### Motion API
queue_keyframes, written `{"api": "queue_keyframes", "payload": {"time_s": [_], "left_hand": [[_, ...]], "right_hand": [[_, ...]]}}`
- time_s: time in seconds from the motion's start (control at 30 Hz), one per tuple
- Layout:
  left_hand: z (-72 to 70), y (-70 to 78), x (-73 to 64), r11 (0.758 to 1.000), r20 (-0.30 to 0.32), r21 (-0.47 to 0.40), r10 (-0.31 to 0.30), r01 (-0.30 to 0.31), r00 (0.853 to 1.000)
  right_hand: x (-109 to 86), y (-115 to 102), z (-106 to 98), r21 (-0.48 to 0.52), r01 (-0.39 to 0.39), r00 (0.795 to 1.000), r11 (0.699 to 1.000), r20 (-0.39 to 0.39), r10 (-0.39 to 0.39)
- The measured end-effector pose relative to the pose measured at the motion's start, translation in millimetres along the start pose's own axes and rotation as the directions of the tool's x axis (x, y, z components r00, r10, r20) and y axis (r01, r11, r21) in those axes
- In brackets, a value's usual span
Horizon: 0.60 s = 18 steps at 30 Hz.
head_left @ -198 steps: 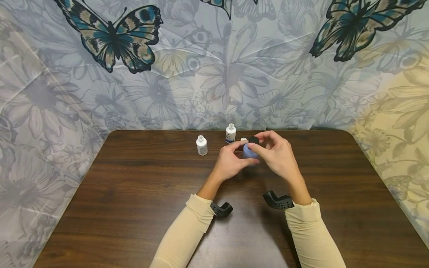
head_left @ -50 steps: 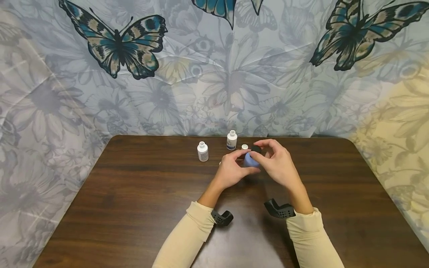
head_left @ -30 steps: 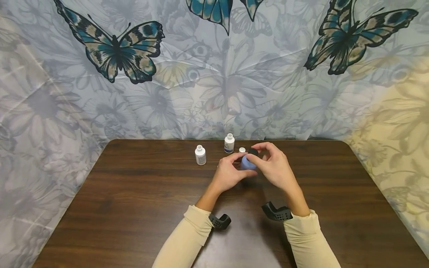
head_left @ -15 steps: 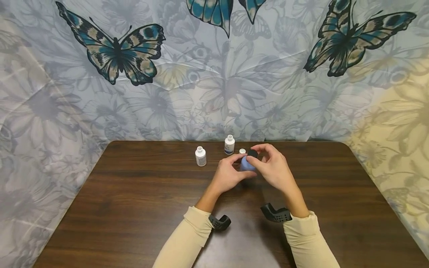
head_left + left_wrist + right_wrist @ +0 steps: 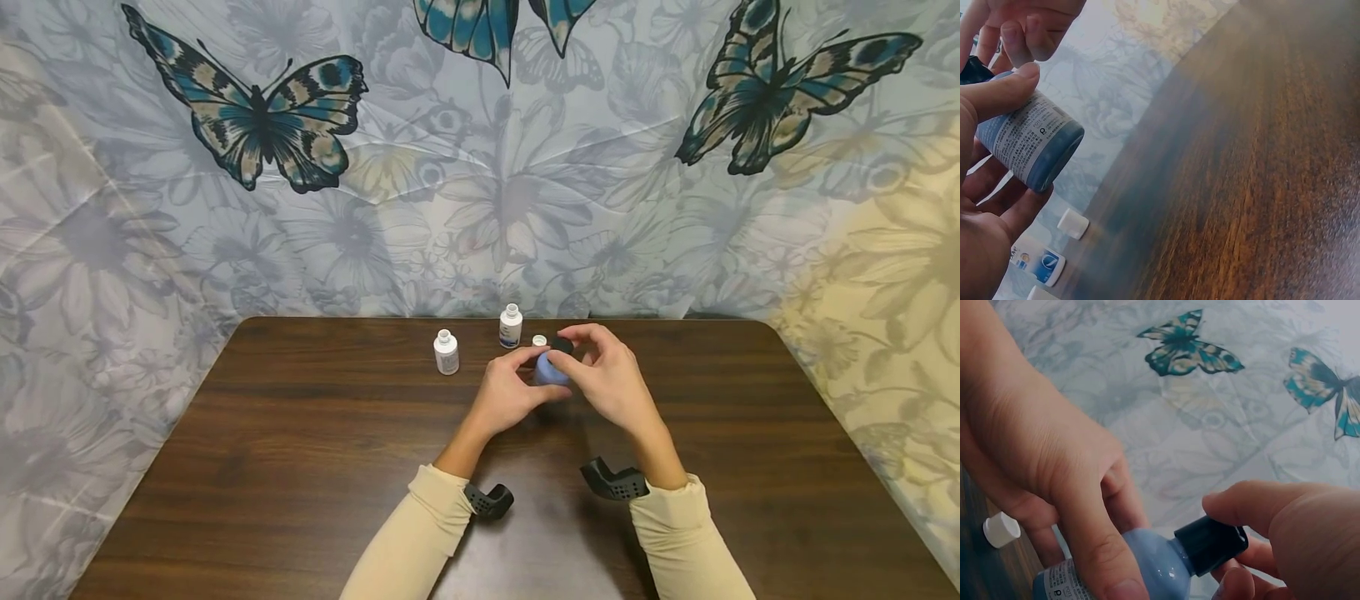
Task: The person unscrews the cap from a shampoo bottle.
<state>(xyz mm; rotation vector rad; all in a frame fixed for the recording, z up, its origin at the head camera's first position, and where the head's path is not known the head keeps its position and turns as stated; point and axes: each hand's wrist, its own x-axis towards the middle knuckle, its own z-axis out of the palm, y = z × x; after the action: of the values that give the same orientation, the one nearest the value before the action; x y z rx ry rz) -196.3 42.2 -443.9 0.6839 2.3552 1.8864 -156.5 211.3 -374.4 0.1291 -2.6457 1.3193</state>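
Observation:
Above the table, my left hand (image 5: 504,392) grips the body of a small blue bottle (image 5: 551,369), thumb on one side and fingers on the other. The bottle tilts, and a white printed label (image 5: 1030,134) wraps it in the left wrist view. My right hand (image 5: 611,379) pinches the bottle's black cap (image 5: 1210,545) between thumb and fingers. That cap sits at the bottle's neck; how tightly cannot be told. Just behind the hands lies a white cap (image 5: 539,340). Two white bottles stand uncapped, one at the back (image 5: 510,327) and one farther left (image 5: 446,353).
The dark wooden table (image 5: 300,467) ends at a back edge close behind the bottles. A butterfly-patterned cloth (image 5: 480,208) hangs behind it. Black wrist mounts (image 5: 615,481) sit on both forearms.
The head view has tilted up, so the table and hands appear lower. Both hands keep the same hold on the blue bottle and its black cap. The white bottles have stayed in place.

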Motion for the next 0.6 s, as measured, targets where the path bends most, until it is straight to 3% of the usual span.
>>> {"api": "queue_keyframes", "payload": {"time_s": [0.37, 0.6], "left_hand": [[3.0, 0.3, -0.2, 1.0, 0.005, -0.01, 0.014, -0.014, 1.0], [1.5, 3.3, -0.4, 1.0, 0.019, -0.005, 0.009, -0.009, 1.0]], "right_hand": [[-1.1, 0.0, -1.5, 0.002, -0.005, 1.0, 1.0, -0.013, 0.005], [-3.1, -1.9, -2.1, 0.039, 0.043, 0.999, 0.998, -0.005, -0.043]]}}
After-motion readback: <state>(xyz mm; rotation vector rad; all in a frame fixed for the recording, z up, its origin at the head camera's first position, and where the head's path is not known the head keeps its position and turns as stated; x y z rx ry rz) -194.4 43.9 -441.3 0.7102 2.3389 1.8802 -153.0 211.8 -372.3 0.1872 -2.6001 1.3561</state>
